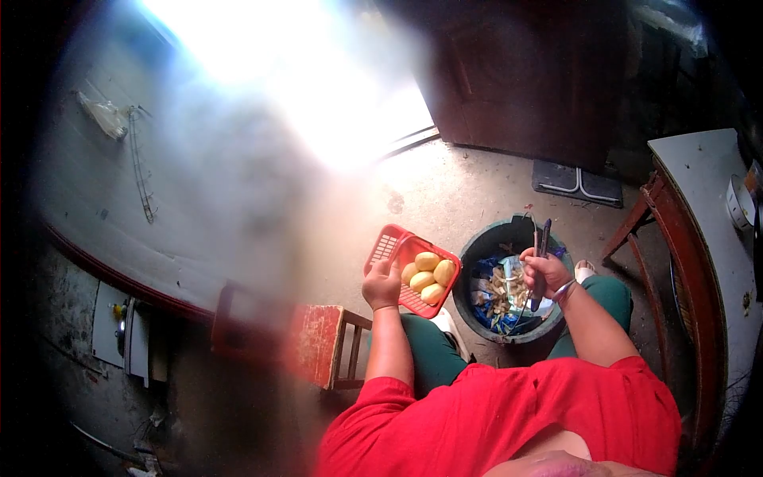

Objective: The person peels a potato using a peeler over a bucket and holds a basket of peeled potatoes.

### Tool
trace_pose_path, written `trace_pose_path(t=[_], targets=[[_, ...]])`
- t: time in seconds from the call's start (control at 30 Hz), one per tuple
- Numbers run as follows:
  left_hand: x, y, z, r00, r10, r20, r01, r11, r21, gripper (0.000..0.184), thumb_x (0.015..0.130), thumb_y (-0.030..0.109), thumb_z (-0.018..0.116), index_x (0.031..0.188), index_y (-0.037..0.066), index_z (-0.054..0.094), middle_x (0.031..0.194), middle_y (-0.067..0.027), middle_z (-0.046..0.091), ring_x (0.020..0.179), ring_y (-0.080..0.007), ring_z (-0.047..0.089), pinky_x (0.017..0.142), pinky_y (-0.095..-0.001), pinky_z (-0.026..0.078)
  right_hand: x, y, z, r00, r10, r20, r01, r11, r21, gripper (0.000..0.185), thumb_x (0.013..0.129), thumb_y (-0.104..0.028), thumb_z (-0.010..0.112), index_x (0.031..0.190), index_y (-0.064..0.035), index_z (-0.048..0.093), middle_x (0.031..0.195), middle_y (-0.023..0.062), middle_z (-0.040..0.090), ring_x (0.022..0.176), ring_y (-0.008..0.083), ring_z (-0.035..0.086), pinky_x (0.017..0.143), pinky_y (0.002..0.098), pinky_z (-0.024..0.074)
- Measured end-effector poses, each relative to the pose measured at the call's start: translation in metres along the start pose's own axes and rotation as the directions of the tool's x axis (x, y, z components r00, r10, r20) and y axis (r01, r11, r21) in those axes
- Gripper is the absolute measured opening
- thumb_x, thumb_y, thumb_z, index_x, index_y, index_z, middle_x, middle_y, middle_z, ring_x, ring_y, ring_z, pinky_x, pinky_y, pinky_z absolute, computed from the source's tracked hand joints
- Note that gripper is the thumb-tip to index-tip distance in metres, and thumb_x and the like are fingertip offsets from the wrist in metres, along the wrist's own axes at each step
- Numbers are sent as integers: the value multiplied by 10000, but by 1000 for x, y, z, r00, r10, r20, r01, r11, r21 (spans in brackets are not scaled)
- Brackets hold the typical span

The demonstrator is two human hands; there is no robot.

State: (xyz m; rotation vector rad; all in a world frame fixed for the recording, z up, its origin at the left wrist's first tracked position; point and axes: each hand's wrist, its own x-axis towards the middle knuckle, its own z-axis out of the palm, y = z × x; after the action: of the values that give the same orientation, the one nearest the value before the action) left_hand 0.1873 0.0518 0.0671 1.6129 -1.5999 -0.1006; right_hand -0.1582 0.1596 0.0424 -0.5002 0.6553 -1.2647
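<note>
My left hand (381,285) grips the rim of a red plastic basket (389,242), which tilts a little. Several peeled, pale yellow potatoes (427,261) lie inside it. Over a dark green bucket (471,311), my right hand (546,273) is closed around a dark-handled tool (544,238) held roughly upright; a thin, light-coloured piece stands beside it, too small to identify. Pale peelings (501,290) and blue and white plastic packaging fill the bottom of the bucket, partly hidden by my right hand.
A worn red wooden stool (316,346) stands at the left of my legs. On the right are a white-topped table (699,171) and a reddish wooden frame (656,199). A dark flat folded item (576,184) lies near the dark door (517,87). Glare covers the upper left.
</note>
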Motion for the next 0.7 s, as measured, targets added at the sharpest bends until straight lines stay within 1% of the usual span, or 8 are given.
trace_pose_path(t=[0.17,0.43,0.7], targets=[[0,3,-2,1000,-6,15,6,1000,4,179,778,312,642,741,138,646,690,-94,623,643,-281,615,580,-374,484,0,0,0,1000,-2,5,2,1000,3,104,875,-129,539,949,-57,539,601,16,520,488,132,535,462,266,445],[2,-5,2,1000,-15,9,15,1000,15,201,767,339,650,750,139,656,691,-103,627,648,-285,621,588,-386,491,-1,-1,4,1000,4,-6,-4,1000,5,102,878,-131,536,949,-57,537,598,20,521,487,133,535,461,264,447],[2,-1,1,1000,-8,2,8,1000,12,189,773,328,644,764,140,665,696,-104,629,651,-285,621,594,-378,494,-1,-1,3,1000,-7,27,7,1000,4,108,876,-133,538,952,-56,534,605,20,511,508,144,528,480,273,440]])
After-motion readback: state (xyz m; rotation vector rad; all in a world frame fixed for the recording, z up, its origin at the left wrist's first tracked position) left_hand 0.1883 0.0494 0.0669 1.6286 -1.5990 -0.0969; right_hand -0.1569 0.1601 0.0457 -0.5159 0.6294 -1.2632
